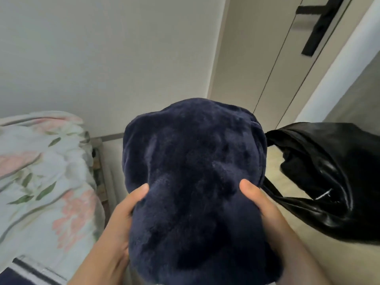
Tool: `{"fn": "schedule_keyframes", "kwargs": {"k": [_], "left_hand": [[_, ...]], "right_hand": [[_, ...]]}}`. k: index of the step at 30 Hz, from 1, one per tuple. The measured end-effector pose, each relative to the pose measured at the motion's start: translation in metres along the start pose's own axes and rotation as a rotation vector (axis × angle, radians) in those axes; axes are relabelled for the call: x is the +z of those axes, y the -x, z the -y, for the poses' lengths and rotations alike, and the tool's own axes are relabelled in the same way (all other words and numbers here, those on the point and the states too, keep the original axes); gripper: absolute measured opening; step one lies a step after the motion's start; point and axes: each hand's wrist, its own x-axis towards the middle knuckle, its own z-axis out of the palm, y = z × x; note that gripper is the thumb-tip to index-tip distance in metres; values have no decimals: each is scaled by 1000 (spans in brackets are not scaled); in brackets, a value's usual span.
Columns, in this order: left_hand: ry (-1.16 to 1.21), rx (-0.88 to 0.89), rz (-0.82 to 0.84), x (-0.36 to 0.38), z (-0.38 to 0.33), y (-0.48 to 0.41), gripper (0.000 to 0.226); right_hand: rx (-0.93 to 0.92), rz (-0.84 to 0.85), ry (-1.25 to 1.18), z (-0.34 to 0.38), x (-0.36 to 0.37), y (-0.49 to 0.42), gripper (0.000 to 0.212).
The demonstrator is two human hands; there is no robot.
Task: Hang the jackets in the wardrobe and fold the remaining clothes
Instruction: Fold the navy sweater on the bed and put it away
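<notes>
A bundled navy fleece garment (193, 182) fills the middle of the view, held up in front of me. My left hand (121, 219) grips its left side, thumb on top. My right hand (265, 210) grips its right side, thumb pressed into the pile. The fingers of both hands are hidden under the fabric. A black leather jacket (333, 182) hangs or lies at the right, just beyond my right hand. The wardrobe doors (273, 64) with a black handle (320, 25) stand at the upper right.
A bed with a floral quilt (41, 171) takes up the left side, its frame edge close to my left forearm. A plain wall (102, 54) is ahead. Pale wooden floor (273, 161) shows between the fleece and the black jacket.
</notes>
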Motion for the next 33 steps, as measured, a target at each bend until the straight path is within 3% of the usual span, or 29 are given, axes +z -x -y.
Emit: {"fn": "schedule_keyframes", "kwargs": {"k": [6, 10, 13, 21, 27, 33], "left_hand": [[38, -46, -95, 52, -53, -43, 30], [23, -80, -110, 96, -96, -36, 25], [31, -94, -120, 131, -130, -23, 24], [-62, -110, -81, 206, -207, 22, 36], [-306, -26, -6, 246, -242, 31, 35], [-450, -105, 77, 268, -273, -8, 62]], "right_hand": [[94, -100, -7, 89, 19, -44, 39], [181, -205, 8, 146, 47, -38, 58], [262, -222, 25, 187, 75, -22, 57], [169, -127, -19, 274, 134, 24, 48], [72, -134, 21, 316, 149, 45, 68], [-8, -146, -44, 335, 149, 26, 64]]}}
